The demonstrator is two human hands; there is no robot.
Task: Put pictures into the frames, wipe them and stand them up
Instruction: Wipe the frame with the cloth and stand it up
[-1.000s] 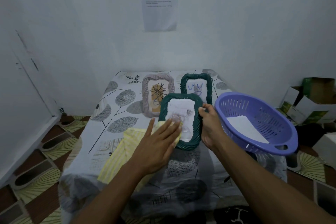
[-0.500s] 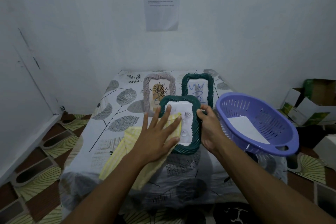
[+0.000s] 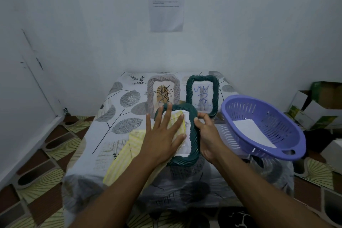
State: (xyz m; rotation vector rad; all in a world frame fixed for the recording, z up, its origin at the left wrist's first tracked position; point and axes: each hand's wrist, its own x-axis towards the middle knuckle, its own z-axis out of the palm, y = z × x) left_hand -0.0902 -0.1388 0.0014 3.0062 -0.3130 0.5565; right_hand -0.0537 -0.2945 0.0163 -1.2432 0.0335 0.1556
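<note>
I see a desk draped in a white cloth printed with grey leaves, pushed into the corner of a white plastered wall. A printed paper sheet is stuck to that wall, straight above the desk's far edge. A purple slotted plastic basket sits at the desk's right edge. Further right of the desk, open cardboard boxes, white and green, are stacked against the wall. The floor around the desk has brown tiles with a yellow-green fan pattern.
</note>
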